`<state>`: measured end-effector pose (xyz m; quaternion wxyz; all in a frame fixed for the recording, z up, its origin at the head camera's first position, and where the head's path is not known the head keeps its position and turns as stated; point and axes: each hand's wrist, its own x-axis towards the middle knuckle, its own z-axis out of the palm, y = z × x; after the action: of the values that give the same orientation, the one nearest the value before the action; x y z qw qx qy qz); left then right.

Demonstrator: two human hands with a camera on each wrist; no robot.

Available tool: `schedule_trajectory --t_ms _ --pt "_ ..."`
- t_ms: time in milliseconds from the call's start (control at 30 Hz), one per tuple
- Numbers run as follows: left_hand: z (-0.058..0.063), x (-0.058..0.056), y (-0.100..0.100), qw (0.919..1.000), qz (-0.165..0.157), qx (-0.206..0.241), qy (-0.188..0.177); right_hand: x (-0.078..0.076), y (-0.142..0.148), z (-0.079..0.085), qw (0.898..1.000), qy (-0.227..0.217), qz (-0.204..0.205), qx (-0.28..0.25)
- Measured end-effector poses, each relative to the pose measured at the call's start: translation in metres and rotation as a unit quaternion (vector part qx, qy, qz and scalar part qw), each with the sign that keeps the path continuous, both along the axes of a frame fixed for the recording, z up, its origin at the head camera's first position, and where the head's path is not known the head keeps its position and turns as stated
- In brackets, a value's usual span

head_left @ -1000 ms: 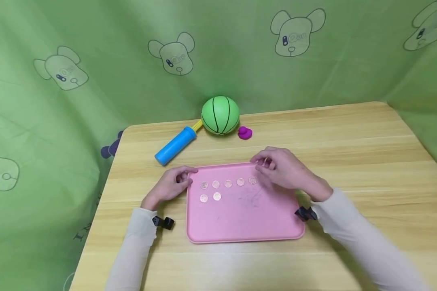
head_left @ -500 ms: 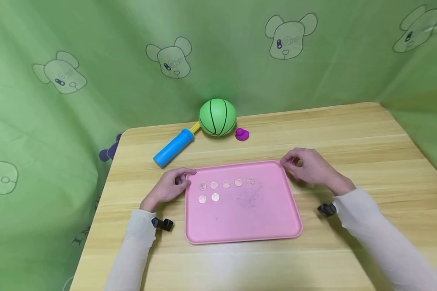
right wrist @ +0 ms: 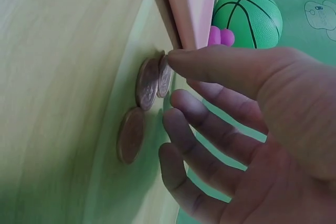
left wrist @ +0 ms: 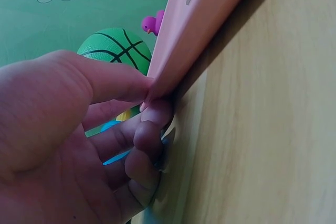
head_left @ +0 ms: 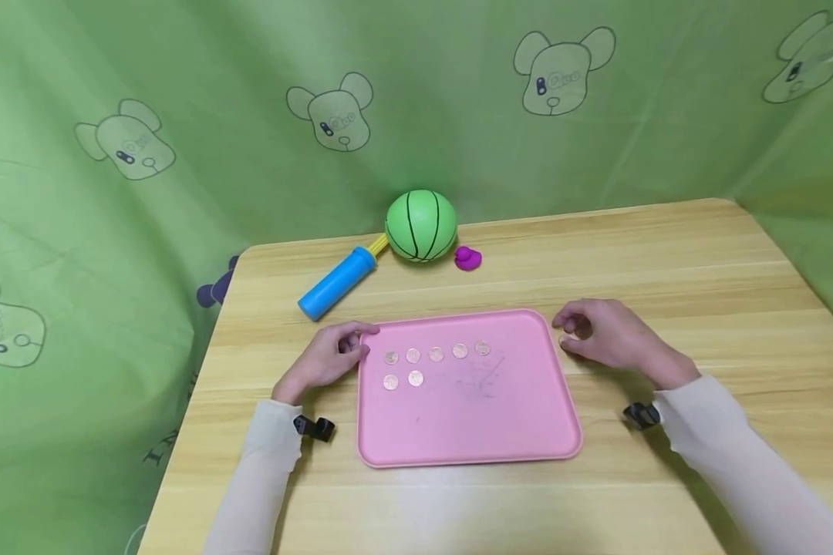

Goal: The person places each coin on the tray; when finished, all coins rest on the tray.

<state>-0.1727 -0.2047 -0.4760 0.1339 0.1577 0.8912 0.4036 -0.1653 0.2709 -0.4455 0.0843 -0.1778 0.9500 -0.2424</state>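
My left hand (head_left: pixel 325 356) pinches the upper left corner of a pink tray (head_left: pixel 486 432) between thumb and fingers. In that tray lie several copper-coloured coins (head_left: pixel 436 354) in an upper row, with two more below at the left. Just beyond the tray's upper right edge, my right hand (head_left: pixel 614 336) is low over the table. The right wrist view has three loose coins (right wrist: pixel 131 135) close together on the wood. The thumb tip is right at the farthest coin (right wrist: pixel 165 80), while the other fingers are spread and loosely bent.
Behind the tray stand a green ball (head_left: pixel 421 225) with black lines and a small purple rubber duck (head_left: pixel 468 258). A blue hand pump (head_left: pixel 336 283) with a yellow end lies left of the ball. Green printed cloth (head_left: pixel 444 92) hangs behind the table.
My right hand has moved right, from above the tray's top edge to the table beside its right edge. My left hand stays at the corner; the coins in the tray keep their places.
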Motion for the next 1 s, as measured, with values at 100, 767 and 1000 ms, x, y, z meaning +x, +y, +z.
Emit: schedule_trajectory --t_ms 100,767,1000 --pt "0.0 -0.0003 -0.0004 1.0 0.001 0.001 -0.001 0.0001 0.0003 0.0001 1.0 -0.006 -0.003 0.002" --pt "-0.001 -0.0015 -0.0005 1.0 0.0 0.001 -0.002 -0.0008 -0.0021 -0.0055 1.0 0.006 0.027 -0.001" --pt "-0.0006 -0.0004 -0.0004 1.0 0.002 0.0 -0.006 -0.0001 -0.0069 -0.0009 0.998 0.03 0.005 -0.053"
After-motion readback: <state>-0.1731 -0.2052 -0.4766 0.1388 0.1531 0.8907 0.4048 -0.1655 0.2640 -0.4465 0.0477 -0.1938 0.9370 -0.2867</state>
